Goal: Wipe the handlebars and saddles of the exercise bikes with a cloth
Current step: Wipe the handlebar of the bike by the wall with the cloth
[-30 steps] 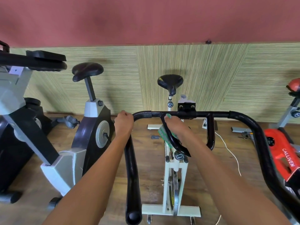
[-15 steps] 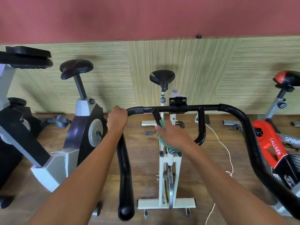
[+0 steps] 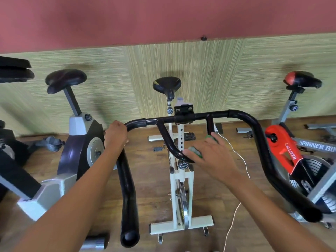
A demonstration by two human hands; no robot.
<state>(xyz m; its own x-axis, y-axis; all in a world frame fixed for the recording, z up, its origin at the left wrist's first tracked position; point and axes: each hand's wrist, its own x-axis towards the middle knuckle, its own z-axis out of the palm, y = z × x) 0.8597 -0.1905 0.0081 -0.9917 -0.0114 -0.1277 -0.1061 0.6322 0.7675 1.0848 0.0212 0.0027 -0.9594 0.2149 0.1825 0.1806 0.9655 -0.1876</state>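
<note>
The white exercise bike's black handlebar (image 3: pixel 214 114) spans the middle of the view, with long outer bars and a small inner loop. My left hand (image 3: pixel 116 133) grips the outer bar's left bend. My right hand (image 3: pixel 209 153) holds a green cloth (image 3: pixel 196 151) against the bottom of the inner loop (image 3: pixel 171 142), fingers spread over it. The cloth is mostly hidden under the hand. This bike's black saddle (image 3: pixel 167 85) stands behind the handlebar.
A grey and black bike with a black saddle (image 3: pixel 65 80) stands to the left. An orange and black bike (image 3: pixel 283 142) with a red and black saddle (image 3: pixel 301 79) stands to the right. A white cable (image 3: pixel 241 160) trails over the wooden floor. A green panelled wall runs behind.
My right hand with the cloth slid down the left arm of the inner loop and across its bottom to the right. My left hand kept its grip.
</note>
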